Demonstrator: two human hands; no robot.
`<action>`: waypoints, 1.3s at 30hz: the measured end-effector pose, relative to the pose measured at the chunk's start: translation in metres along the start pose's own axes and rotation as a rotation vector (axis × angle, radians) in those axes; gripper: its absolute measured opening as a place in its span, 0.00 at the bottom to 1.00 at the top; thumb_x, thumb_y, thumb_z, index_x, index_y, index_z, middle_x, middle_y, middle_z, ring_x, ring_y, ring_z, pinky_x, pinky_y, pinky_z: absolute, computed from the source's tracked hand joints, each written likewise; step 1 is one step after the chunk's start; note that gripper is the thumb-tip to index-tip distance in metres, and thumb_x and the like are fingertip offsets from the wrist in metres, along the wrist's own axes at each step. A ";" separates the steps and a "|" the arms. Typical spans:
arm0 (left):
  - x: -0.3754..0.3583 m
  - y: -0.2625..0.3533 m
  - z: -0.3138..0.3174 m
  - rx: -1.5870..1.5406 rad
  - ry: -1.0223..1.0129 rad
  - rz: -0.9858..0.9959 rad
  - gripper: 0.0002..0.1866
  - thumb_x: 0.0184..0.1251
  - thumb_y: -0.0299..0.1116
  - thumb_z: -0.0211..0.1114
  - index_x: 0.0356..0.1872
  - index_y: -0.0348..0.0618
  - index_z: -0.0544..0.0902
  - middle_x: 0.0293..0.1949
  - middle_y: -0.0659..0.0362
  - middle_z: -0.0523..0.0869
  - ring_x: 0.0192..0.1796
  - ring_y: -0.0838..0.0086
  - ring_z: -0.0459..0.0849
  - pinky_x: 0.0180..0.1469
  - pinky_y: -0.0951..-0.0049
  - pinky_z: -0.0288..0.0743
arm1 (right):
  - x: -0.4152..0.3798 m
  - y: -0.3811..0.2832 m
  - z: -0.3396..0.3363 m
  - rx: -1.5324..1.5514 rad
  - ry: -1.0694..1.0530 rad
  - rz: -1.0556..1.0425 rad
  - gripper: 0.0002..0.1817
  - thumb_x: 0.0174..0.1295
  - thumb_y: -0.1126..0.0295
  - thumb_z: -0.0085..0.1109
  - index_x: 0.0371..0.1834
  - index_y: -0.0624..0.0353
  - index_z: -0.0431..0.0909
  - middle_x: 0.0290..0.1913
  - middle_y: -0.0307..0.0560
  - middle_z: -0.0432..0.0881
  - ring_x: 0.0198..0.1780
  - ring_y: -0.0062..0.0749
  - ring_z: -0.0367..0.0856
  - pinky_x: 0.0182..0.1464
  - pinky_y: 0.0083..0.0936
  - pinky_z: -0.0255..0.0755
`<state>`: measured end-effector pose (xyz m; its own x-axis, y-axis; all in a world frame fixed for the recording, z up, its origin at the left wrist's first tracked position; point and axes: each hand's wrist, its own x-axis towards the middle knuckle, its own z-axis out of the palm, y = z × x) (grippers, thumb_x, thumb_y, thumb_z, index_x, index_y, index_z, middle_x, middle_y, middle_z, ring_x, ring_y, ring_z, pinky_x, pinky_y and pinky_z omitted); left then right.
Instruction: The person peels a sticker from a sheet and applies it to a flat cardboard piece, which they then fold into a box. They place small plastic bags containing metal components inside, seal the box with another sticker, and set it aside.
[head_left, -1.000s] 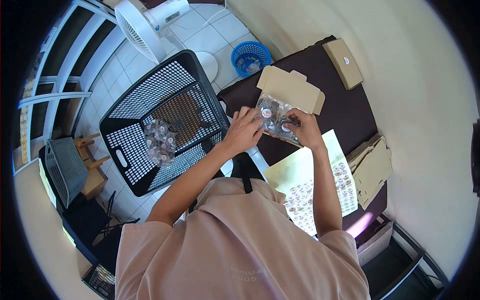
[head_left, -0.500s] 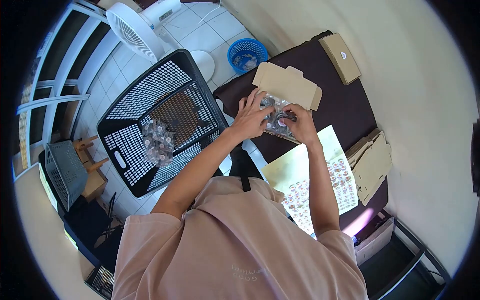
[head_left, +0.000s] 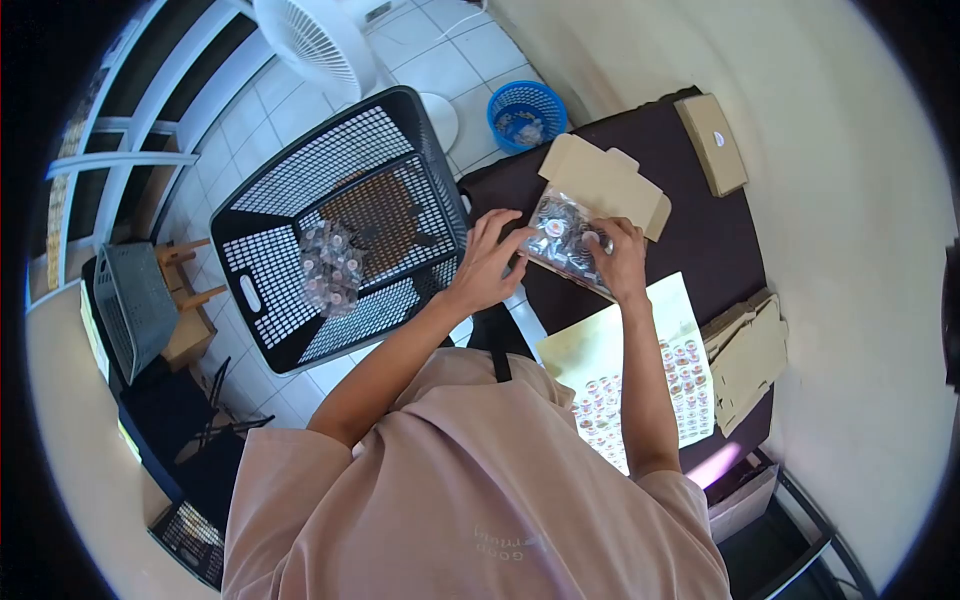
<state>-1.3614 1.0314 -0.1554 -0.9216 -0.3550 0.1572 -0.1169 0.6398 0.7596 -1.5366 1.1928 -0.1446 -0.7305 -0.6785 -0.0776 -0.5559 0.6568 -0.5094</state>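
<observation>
I see both hands on a crinkly clear plastic bag (head_left: pixel 563 240) of small round capped pieces, lying over an open flat cardboard box (head_left: pixel 606 185) on the dark tabletop (head_left: pixel 700 230). Left hand (head_left: pixel 487 262) has its fingers spread, tips pressing the bag's near edge. Right hand (head_left: pixel 620 258) is curled, pinching the bag's far side, though the exact grip is hard to make out. Below the right hand lies a pale sheet of round stickers (head_left: pixel 640 380). Left of the left hand sits a black perforated plastic basket (head_left: pixel 330 220) holding another bag.
</observation>
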 end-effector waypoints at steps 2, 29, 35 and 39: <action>-0.023 -0.014 -0.014 -0.020 0.042 -0.044 0.24 0.53 0.23 0.65 0.54 0.46 0.77 0.60 0.49 0.69 0.65 0.51 0.65 0.63 0.55 0.62 | -0.001 0.005 0.010 -0.012 -0.012 -0.007 0.16 0.50 0.72 0.69 0.44 0.53 0.85 0.49 0.52 0.81 0.51 0.51 0.76 0.57 0.43 0.69; -0.303 -0.336 -0.132 -0.442 0.448 -1.675 0.18 0.59 0.40 0.63 0.48 0.43 0.84 0.43 0.51 0.86 0.34 0.65 0.84 0.32 0.66 0.78 | -0.051 -0.060 0.007 -0.065 0.011 0.244 0.20 0.51 0.79 0.68 0.49 0.61 0.76 0.51 0.54 0.74 0.43 0.40 0.78 0.43 0.34 0.76; -0.365 -0.435 -0.064 -0.035 0.423 -1.363 0.17 0.60 0.40 0.59 0.37 0.35 0.85 0.39 0.46 0.87 0.42 0.52 0.86 0.40 0.60 0.80 | -0.077 -0.086 0.003 -0.003 0.020 0.258 0.18 0.54 0.77 0.66 0.49 0.64 0.76 0.46 0.51 0.77 0.36 0.32 0.79 0.39 0.27 0.74; -0.323 -0.358 -0.116 0.182 0.601 -1.299 0.13 0.54 0.36 0.66 0.32 0.37 0.87 0.36 0.45 0.87 0.42 0.53 0.86 0.48 0.60 0.78 | -0.079 -0.116 0.015 0.066 -0.041 0.293 0.16 0.56 0.76 0.67 0.48 0.65 0.76 0.43 0.49 0.79 0.37 0.31 0.79 0.42 0.26 0.74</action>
<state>-0.9794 0.8381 -0.4044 0.1583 -0.9412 -0.2983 -0.8228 -0.2928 0.4871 -1.4079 1.1651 -0.0924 -0.8388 -0.4764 -0.2634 -0.2955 0.8048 -0.5147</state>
